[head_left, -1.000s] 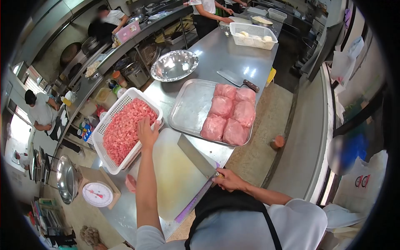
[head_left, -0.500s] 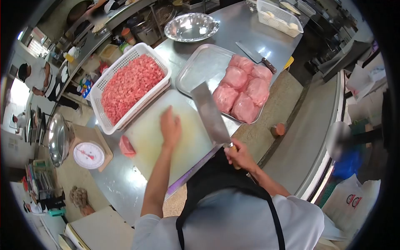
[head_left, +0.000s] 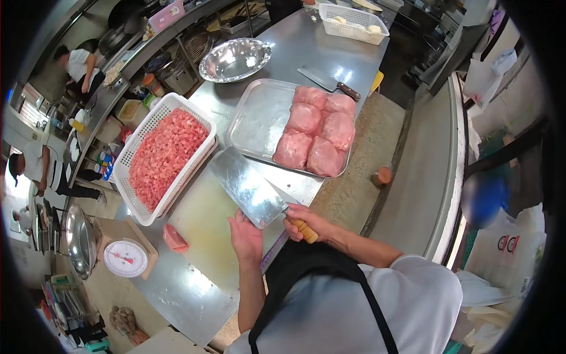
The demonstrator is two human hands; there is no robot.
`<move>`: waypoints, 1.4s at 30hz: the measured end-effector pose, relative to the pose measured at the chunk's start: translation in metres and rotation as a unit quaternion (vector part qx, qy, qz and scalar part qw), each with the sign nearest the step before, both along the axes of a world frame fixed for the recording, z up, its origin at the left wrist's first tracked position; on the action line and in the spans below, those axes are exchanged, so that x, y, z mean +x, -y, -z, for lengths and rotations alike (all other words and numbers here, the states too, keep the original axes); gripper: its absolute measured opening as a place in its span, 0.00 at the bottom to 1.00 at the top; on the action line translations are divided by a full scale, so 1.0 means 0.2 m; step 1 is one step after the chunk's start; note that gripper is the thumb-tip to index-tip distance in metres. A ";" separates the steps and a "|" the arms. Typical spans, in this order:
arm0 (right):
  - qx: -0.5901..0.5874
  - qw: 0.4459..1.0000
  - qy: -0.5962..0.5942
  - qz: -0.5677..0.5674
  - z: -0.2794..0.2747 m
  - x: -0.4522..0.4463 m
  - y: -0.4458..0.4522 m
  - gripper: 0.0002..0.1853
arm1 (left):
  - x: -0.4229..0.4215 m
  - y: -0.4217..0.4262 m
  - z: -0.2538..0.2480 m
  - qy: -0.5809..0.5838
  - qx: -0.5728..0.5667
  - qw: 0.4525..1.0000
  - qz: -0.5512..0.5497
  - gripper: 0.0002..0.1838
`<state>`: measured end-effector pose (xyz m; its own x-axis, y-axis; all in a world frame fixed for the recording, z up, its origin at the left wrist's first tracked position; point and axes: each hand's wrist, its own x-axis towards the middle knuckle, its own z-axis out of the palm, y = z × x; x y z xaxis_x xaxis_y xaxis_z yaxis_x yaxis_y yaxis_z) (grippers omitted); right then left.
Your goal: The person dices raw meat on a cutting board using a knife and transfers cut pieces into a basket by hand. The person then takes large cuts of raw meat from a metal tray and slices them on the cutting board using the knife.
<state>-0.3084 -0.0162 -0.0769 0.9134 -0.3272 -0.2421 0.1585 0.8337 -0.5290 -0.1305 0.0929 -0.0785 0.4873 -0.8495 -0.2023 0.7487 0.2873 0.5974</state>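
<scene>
Your rectangular silver metal cleaver blade (head_left: 246,183) is smooth and glossy; its ridged tan handle (head_left: 303,231) looks wooden. Below lies a smooth white plastic board (head_left: 203,233). At ten o'clock is a perforated white plastic basket (head_left: 131,207); at eleven, a mirror-bright round metal bowl (head_left: 234,59); at twelve, a satin silver metal tray (head_left: 257,115). Your black cloth apron (head_left: 321,264) is matt.

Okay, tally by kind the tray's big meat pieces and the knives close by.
Large pink meat pieces on rectangular metal tray: 6
Wide steel cleaver with tan wooden handle: 1
Steel knife with dark brown handle: 1
Total: 8
</scene>
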 end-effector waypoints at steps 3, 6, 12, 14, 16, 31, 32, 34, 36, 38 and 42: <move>-0.058 0.998 -0.035 -0.016 -0.03 0.01 -0.02 0.13 | 0.06 -0.08 0.01 -0.051 -0.046 0.997 0.040 0.38; -0.157 0.985 -0.074 -0.017 -0.08 0.01 -0.03 0.14 | 0.11 -0.17 0.03 -0.039 -0.017 0.997 0.067 0.35; -0.255 0.960 -0.114 -0.005 -0.09 0.03 -0.04 0.14 | 0.14 -0.21 0.26 -0.053 0.042 0.995 0.079 0.25; -0.263 0.956 -0.127 -0.014 -0.12 0.04 -0.05 0.14 | 0.10 -0.18 0.32 -0.065 0.007 0.994 0.086 0.19; -0.281 0.947 -0.151 -0.028 -0.13 0.05 -0.07 0.14 | 0.03 -0.13 0.24 0.010 0.036 0.996 0.079 0.16; -0.396 0.869 -0.295 -0.040 -0.07 0.06 -0.10 0.11 | 0.66 -0.08 -0.23 0.369 0.208 0.888 -0.180 0.15; -0.412 0.852 -0.317 -0.060 -0.07 0.07 -0.11 0.11 | 0.76 -0.02 -0.33 0.429 0.184 0.858 -0.215 0.16; -0.427 0.842 -0.322 -0.066 -0.05 0.08 -0.12 0.12 | 0.88 0.05 -0.37 0.543 0.180 0.760 -0.309 0.18; -0.437 0.835 -0.326 -0.071 -0.06 0.11 -0.11 0.13 | 0.95 0.06 -0.33 0.602 0.217 0.663 -0.389 0.18; -0.434 0.835 -0.330 -0.071 -0.12 0.13 -0.12 0.14 | 0.97 -0.05 -0.31 0.572 0.263 0.668 -0.396 0.16; -0.452 0.824 -0.334 -0.070 -0.06 0.10 -0.11 0.17 | 1.15 -0.42 0.17 0.579 0.445 0.570 -0.376 0.20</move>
